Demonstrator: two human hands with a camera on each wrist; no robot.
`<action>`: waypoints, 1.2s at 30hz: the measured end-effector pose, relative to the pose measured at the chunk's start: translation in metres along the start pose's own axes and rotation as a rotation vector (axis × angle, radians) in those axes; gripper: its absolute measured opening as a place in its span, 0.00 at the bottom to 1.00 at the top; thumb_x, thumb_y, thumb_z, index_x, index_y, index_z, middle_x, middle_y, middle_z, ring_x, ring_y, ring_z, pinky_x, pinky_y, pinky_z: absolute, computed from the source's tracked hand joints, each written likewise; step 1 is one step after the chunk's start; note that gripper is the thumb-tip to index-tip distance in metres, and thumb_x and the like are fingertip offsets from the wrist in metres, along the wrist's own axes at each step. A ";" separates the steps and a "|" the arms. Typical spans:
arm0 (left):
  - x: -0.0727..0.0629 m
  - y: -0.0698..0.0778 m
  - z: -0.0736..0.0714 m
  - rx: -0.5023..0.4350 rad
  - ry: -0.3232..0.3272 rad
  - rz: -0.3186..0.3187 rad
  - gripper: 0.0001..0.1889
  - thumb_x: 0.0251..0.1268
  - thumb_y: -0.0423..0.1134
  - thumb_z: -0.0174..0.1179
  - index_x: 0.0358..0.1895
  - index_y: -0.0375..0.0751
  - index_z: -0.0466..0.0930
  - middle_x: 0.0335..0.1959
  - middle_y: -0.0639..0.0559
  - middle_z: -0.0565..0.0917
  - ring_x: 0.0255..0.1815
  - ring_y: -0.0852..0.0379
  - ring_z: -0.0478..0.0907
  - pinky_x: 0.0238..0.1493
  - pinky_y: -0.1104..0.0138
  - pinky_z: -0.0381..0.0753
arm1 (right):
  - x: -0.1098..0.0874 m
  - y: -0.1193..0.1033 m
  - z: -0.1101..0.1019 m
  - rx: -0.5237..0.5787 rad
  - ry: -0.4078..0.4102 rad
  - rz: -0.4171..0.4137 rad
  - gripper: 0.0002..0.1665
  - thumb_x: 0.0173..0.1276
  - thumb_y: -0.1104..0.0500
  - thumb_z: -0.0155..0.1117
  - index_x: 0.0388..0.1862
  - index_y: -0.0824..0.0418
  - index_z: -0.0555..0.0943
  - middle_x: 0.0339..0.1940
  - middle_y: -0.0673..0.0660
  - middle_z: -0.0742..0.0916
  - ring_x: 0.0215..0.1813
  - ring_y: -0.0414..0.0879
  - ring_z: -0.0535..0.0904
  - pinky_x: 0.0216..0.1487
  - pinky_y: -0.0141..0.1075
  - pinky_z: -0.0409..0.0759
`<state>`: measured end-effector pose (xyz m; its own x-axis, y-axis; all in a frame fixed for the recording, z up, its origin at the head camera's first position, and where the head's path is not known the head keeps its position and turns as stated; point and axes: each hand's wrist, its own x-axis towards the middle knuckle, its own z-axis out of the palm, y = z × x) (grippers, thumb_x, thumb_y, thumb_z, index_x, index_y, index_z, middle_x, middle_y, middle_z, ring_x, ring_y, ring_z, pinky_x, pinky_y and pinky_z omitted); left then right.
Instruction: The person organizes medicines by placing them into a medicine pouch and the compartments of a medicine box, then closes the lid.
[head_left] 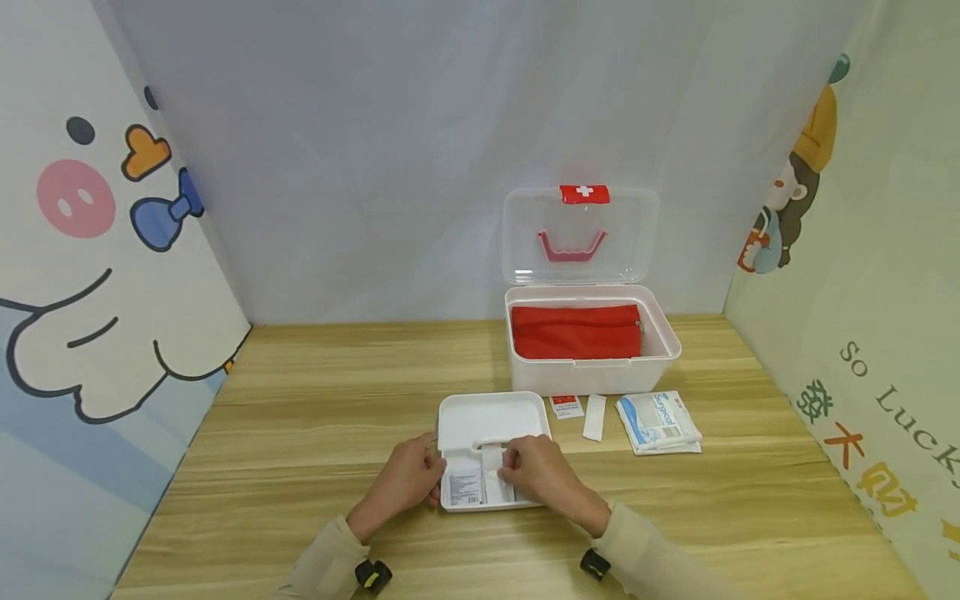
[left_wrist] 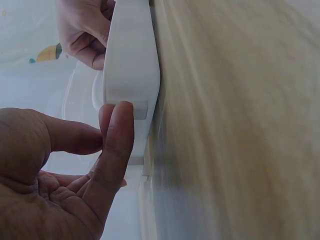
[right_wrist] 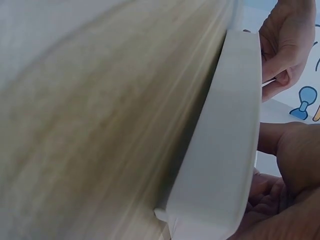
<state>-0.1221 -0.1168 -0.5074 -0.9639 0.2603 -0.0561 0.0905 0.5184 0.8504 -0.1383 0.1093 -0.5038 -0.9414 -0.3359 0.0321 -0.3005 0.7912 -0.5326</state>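
Observation:
A small white box (head_left: pixel 491 410) with an open lid lies flat on the table in the head view. At its left edge my left hand (head_left: pixel 408 477) grips the side wall; the left wrist view shows thumb and forefinger (left_wrist: pixel 122 135) closed on that wall (left_wrist: pixel 132 55). My right hand (head_left: pixel 542 468) reaches over the box's right part, its thumb and fingers pinching a narrow white strip packet (head_left: pixel 492 487) inside. To the packet's left sits a white packet with printed text (head_left: pixel 463 490). In the right wrist view the box's wall (right_wrist: pixel 220 130) hides the right fingertips.
Behind stands a larger white first-aid box (head_left: pixel 588 377), its clear lid (head_left: pixel 630 225) raised, a red pouch (head_left: pixel 577 333) inside. In front of it lie a red-and-white packet (head_left: pixel 567 407), a white strip (head_left: pixel 595 417) and a surgical packet (head_left: pixel 660 422). Fabric walls enclose the wooden table (head_left: pixel 322 392).

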 end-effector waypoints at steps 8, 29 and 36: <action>0.000 0.001 0.000 0.006 0.002 -0.003 0.26 0.66 0.26 0.51 0.67 0.23 0.65 0.16 0.48 0.79 0.11 0.59 0.77 0.14 0.66 0.79 | -0.002 -0.002 -0.003 -0.018 0.002 -0.002 0.13 0.56 0.58 0.73 0.17 0.52 0.79 0.17 0.45 0.79 0.24 0.39 0.71 0.26 0.29 0.68; 0.001 0.000 0.000 0.030 -0.002 -0.007 0.26 0.66 0.28 0.50 0.68 0.22 0.64 0.16 0.51 0.79 0.11 0.59 0.78 0.14 0.67 0.79 | 0.013 0.027 -0.088 0.011 0.167 -0.129 0.04 0.61 0.59 0.70 0.28 0.57 0.84 0.22 0.47 0.84 0.27 0.37 0.75 0.31 0.29 0.75; 0.001 -0.001 0.000 0.026 -0.003 0.003 0.27 0.66 0.27 0.50 0.68 0.22 0.63 0.16 0.51 0.79 0.11 0.60 0.77 0.14 0.67 0.79 | 0.021 0.055 -0.097 -0.072 0.161 -0.216 0.04 0.58 0.64 0.71 0.33 0.60 0.84 0.28 0.50 0.87 0.32 0.41 0.81 0.36 0.33 0.79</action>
<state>-0.1232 -0.1171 -0.5077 -0.9630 0.2639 -0.0554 0.0994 0.5383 0.8369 -0.1895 0.1953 -0.4505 -0.8648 -0.4197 0.2756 -0.5017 0.7463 -0.4375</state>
